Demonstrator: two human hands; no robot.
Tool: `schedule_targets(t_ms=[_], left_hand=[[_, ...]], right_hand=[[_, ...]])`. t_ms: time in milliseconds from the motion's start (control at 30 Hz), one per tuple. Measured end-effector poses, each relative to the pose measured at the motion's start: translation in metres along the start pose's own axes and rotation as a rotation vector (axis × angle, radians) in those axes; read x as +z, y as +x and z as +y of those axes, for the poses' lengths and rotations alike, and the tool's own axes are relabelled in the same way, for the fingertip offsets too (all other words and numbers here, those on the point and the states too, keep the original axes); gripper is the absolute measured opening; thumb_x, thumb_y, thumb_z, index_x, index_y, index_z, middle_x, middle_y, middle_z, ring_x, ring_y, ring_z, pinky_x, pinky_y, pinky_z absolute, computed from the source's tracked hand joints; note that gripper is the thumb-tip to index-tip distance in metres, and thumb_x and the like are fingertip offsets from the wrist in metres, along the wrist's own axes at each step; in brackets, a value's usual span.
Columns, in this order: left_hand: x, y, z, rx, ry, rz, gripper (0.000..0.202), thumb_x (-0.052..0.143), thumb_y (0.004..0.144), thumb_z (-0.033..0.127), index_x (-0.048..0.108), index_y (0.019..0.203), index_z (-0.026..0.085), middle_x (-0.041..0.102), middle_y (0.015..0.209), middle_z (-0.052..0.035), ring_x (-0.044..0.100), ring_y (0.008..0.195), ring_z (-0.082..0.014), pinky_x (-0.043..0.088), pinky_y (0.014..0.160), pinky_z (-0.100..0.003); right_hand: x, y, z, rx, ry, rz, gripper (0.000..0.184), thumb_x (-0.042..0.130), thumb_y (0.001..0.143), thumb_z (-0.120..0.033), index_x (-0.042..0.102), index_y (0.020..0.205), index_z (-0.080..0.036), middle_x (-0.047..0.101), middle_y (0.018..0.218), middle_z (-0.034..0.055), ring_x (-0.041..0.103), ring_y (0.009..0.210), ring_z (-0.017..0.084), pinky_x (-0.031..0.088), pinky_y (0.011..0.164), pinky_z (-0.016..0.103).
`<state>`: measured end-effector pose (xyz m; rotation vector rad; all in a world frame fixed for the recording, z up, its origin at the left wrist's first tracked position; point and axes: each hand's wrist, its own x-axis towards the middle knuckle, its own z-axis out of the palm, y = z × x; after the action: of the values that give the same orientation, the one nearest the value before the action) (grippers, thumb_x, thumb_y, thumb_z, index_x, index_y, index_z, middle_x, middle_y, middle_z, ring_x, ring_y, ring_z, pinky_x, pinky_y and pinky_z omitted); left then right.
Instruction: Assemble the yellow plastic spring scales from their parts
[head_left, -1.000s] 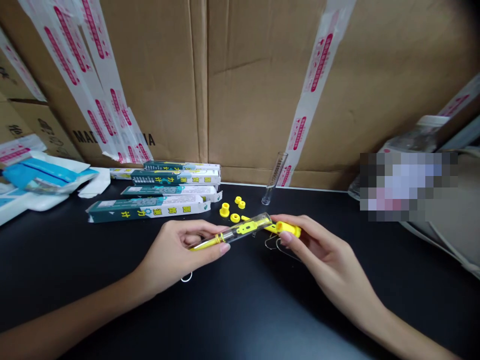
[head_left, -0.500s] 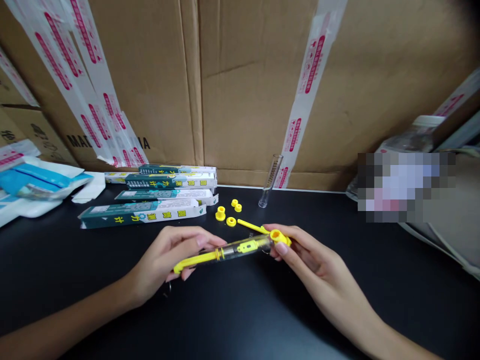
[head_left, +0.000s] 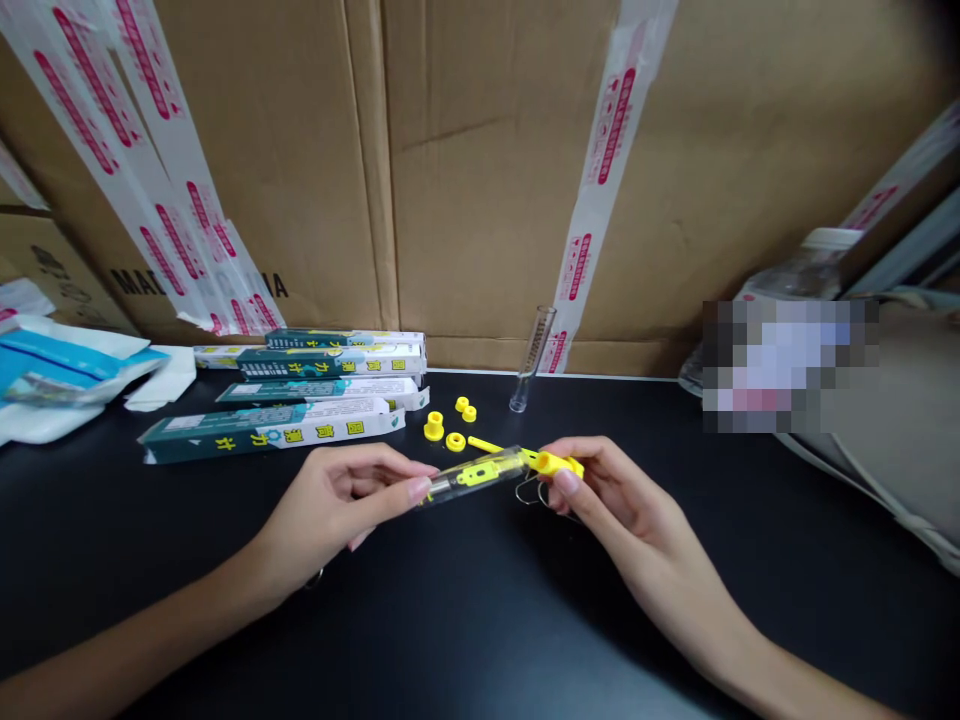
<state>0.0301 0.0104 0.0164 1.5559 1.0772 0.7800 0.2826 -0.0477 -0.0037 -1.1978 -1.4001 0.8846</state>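
My left hand (head_left: 341,500) is closed round one end of a clear plastic packet or tube (head_left: 484,480); I cannot tell which. Inside it lie a flat yellow piece with a slot and a short metallic part. Between the thumb and fingers of my right hand (head_left: 607,490) is a yellow plastic piece (head_left: 555,465) with a hollow round end, at the packet's right end. Thin metal wire loops (head_left: 529,492) hang below it. Just beyond, a yellow rod (head_left: 486,444) lies on the table, partly hidden. Beside it are a yellow ring (head_left: 455,441) and a flanged yellow cap (head_left: 433,426).
Two small yellow pieces (head_left: 465,409) lie farther back. A clear tube (head_left: 531,360) stands on the black table (head_left: 465,630) before a large cardboard box (head_left: 465,220). Several printed slim boxes (head_left: 277,430) lie left, with a blue-white package (head_left: 67,370) beyond. A bottle (head_left: 814,265) is at right.
The yellow piece in my right hand has drawn slightly away from the packet's right end, and the wire loops now show. My left hand has slid along, covering the yellow hooked end.
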Motion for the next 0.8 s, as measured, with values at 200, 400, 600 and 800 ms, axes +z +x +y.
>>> schedule_targets(t_ms=[200, 400, 600, 800], left_hand=[[-0.0006, -0.0030, -0.0018, 0.005, 0.002, -0.024, 0.032, 0.076, 0.077, 0.047, 0.076, 0.077, 0.015, 0.078, 0.093, -0.0107, 0.041, 0.043, -0.0042, 0.030, 0.036, -0.016], [-0.0002, -0.0041, -0.0012, 0.019, 0.033, -0.046, 0.032, 0.075, 0.078, 0.048, 0.076, 0.076, 0.016, 0.078, 0.087, -0.0099, 0.043, 0.044, -0.0058, 0.032, 0.036, -0.016], [-0.0013, -0.0059, -0.0006, 0.022, 0.031, -0.073, 0.032, 0.074, 0.079, 0.048, 0.075, 0.073, 0.016, 0.073, 0.075, -0.0049, 0.042, 0.045, -0.0058, 0.032, 0.036, -0.015], [-0.0045, -0.0031, -0.0003, 0.006, -0.007, -0.055, 0.037, 0.072, 0.078, 0.049, 0.065, 0.064, 0.015, 0.045, 0.049, 0.0055, 0.033, 0.036, -0.0031, 0.022, 0.032, -0.014]], right_hand=[[0.0006, -0.0023, -0.0014, -0.004, -0.034, -0.038, 0.021, 0.059, 0.096, -0.043, 0.063, 0.107, -0.025, 0.060, 0.089, 0.0002, 0.057, 0.080, 0.015, 0.048, 0.072, 0.026], [0.0000, -0.0023, 0.0037, -0.019, 0.016, -0.055, 0.017, 0.063, 0.095, -0.037, 0.064, 0.108, -0.027, 0.063, 0.099, 0.0004, 0.061, 0.088, 0.016, 0.050, 0.077, 0.024], [-0.0002, -0.0013, 0.0034, -0.038, 0.023, -0.060, 0.014, 0.063, 0.095, -0.035, 0.066, 0.106, -0.026, 0.064, 0.102, 0.0010, 0.062, 0.094, 0.016, 0.050, 0.082, 0.025], [-0.0010, -0.0027, 0.0024, -0.043, 0.002, -0.085, 0.014, 0.063, 0.095, -0.034, 0.066, 0.106, -0.026, 0.065, 0.104, 0.0016, 0.063, 0.094, 0.017, 0.050, 0.083, 0.027]])
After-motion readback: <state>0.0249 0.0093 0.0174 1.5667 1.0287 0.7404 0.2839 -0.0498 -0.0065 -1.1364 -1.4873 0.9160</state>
